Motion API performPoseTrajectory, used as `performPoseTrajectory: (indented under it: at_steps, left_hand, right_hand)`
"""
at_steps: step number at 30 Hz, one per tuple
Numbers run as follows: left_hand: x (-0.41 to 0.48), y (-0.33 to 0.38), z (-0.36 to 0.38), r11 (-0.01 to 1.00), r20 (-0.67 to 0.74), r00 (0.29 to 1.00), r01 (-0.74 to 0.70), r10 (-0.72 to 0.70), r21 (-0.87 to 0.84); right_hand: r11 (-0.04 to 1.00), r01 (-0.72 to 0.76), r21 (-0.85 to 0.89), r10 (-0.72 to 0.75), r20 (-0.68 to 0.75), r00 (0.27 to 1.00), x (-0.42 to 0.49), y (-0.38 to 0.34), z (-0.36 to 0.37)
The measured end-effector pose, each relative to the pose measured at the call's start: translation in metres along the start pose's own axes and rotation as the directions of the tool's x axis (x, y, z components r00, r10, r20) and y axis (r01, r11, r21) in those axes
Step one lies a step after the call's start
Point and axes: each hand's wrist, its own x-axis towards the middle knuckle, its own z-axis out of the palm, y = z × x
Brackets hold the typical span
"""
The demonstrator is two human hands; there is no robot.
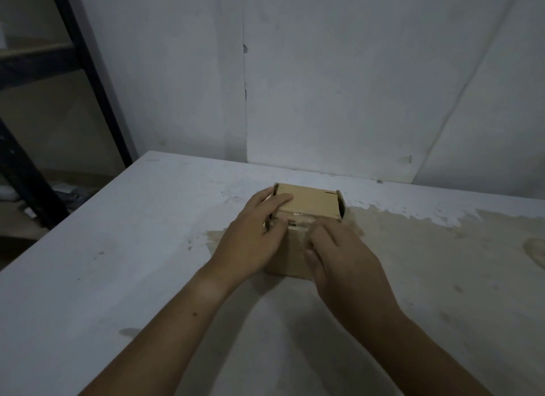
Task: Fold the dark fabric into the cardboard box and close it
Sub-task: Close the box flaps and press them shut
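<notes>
Fingers (278,202) of the left hand (253,233) are laid nearly straight over the near left corner of the cardboard box (309,201). The index finger is stretched across the lid and the remaining ones are draped toward the left side. Nothing is clasped by them; contact is flat pressure only.

Fingers (320,233) of the right hand (345,257) are bent, and their tips are set against the near top edge of the box, at the front flap. Whether the flap is pinched or only pushed cannot be told.

The box is seen at the middle of the frame, standing on the tabletop (118,248), with the lid lowered over it. A dark gap (342,210) is noted at its right side; its content cannot be made out.

The tabletop is white, and a worn brownish patch (427,248) is spread across it from the box toward the right of the frame. A pale wall (354,71) is seen behind, and a dark rack (88,71) at the upper left.
</notes>
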Motion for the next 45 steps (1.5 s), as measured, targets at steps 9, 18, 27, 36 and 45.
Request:
performPoseTrajectory:
  at_steps: [9, 18, 27, 36, 45]
  left_hand:
    - [-0.009, 0.003, 0.011, 0.994, -0.065, 0.997, 0.028, -0.035, -0.107]
    - [-0.017, -0.006, 0.013, 0.998, 0.031, 0.999, -0.028, 0.03, -0.049]
    - [-0.012, -0.012, 0.006, 0.994, 0.051, 0.993, -0.106, 0.103, 0.042]
    - [-0.012, -0.015, 0.001, 0.989, 0.096, 0.988, -0.13, 0.123, 0.069]
    - [-0.012, -0.015, 0.002, 0.987, 0.088, 0.988, -0.136, 0.128, 0.09]
  right_hand:
    - [0.999, 0.032, 0.015, -0.031, -0.079, 0.996, -0.011, -0.001, 0.008]
    - [1.0, -0.011, -0.012, 0.009, -0.156, 0.988, -0.017, 0.001, 0.031]
    - [0.996, 0.008, 0.092, 0.01, -0.185, 0.983, -0.02, 0.018, 0.013]
    - [0.903, -0.304, 0.303, 0.261, 0.176, 0.949, 0.004, 0.045, 0.018]
    - [0.833, -0.318, 0.453, 0.262, 0.184, 0.947, 0.005, 0.046, 0.014]
